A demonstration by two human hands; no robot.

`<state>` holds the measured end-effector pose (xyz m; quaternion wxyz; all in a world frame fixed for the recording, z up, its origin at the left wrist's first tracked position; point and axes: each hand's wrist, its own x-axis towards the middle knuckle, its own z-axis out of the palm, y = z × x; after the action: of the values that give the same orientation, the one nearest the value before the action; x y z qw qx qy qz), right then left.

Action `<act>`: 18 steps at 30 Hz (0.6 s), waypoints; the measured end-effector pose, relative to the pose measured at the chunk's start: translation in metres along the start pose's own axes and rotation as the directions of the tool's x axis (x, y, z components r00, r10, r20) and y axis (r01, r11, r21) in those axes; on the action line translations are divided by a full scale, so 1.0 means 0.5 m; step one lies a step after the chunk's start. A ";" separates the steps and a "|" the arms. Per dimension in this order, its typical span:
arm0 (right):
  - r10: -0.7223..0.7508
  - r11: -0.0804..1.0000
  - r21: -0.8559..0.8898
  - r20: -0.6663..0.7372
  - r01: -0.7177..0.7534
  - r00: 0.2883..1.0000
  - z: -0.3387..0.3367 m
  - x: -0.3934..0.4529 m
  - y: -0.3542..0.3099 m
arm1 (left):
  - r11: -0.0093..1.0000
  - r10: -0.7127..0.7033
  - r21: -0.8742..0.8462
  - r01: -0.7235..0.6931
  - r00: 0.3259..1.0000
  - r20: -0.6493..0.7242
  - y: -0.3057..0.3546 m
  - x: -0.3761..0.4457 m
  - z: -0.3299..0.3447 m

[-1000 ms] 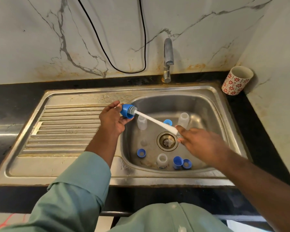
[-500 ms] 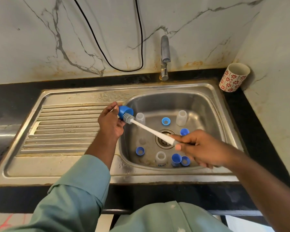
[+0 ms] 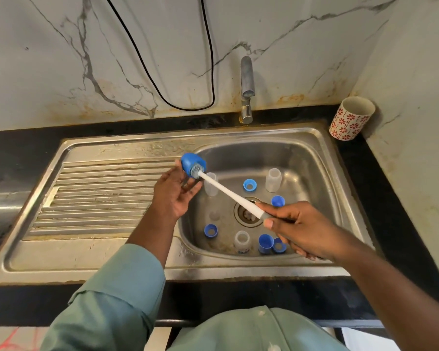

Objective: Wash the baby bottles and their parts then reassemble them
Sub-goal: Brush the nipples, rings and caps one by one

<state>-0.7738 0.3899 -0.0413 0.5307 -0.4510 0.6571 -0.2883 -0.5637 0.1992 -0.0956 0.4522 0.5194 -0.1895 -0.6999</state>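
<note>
Blue cap (image 3: 191, 163), pinched by the left hand (image 3: 174, 196) mid-frame, faces the brush (image 3: 228, 192) (bristles inside). Right hand (image 3: 299, 229) fingers wrap its handle for reach.

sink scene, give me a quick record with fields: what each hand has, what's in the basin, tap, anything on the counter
left hand: left hand holds a blue cap up over the basin's left edge
right hand: right hand grips the white handle of the bottle brush
brush head: bristles inside the blue cap
basin: sink holds clear bottles, blue rings and another blue cap
tap: faucet, no water seen running
counter: patterned cup at the right back corner
</note>
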 end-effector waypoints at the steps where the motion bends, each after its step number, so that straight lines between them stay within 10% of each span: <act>1: 0.005 0.998 -0.057 -0.009 -0.005 1.000 -0.003 -0.001 0.000 | 0.996 -0.009 0.083 0.011 1.000 -0.027 0.006 0.000 -0.003; 8: -0.106 0.880 -0.470 -0.047 0.072 0.993 -0.025 0.010 -0.022 | 0.952 -0.011 0.304 0.013 1.000 -0.007 0.029 -0.002 0.052; 12: -0.081 0.997 0.002 -0.063 0.081 0.995 -0.013 0.003 -0.023 | 0.992 -0.016 -0.122 0.033 0.990 0.140 0.023 -0.008 0.071; 15: -0.050 0.879 0.475 -0.006 0.047 0.999 0.013 -0.006 -0.028 | 0.937 0.071 -0.348 0.028 0.960 0.270 0.029 -0.004 0.069; 18: -0.053 0.814 0.577 -0.044 0.069 0.998 0.041 0.000 -0.040 | 0.939 0.121 -0.344 -0.021 0.954 0.273 0.049 -0.002 0.073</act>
<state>-0.7484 0.3834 -0.0298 0.6246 -0.2856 0.5306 -0.4968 -0.5859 0.1800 -0.0629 0.5268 0.3190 -0.1499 -0.7735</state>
